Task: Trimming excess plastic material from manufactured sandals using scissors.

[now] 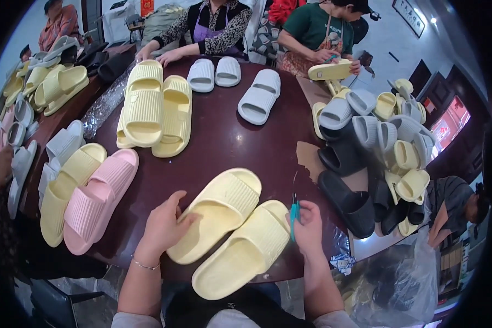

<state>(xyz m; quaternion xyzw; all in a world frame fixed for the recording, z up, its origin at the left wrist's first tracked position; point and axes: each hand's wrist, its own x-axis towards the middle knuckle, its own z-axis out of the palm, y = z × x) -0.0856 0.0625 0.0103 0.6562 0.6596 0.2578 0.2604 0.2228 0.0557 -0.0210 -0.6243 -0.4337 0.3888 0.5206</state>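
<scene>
In front of me, a pair of pale yellow slide slippers lies side by side on the dark red table (218, 131), tilted toward the upper right. My left hand (169, 221) is beside the left slipper (218, 210), thumb stretched out over its edge and fingers apart. The right slipper (246, 249) lies nearer to me. Next to its toe end my right hand (307, 227) is closed around small snips (294, 216) with teal handles, their thin metal tip pointing away from me.
Yellow slippers (145, 101) are stacked at the far left, with light grey ones (259, 95) at the back. A pink slipper (101, 199) lies left. Grey, yellow and black slippers (347, 202) pile up right. Two people (322, 38) work across the table; one handles a yellow slipper.
</scene>
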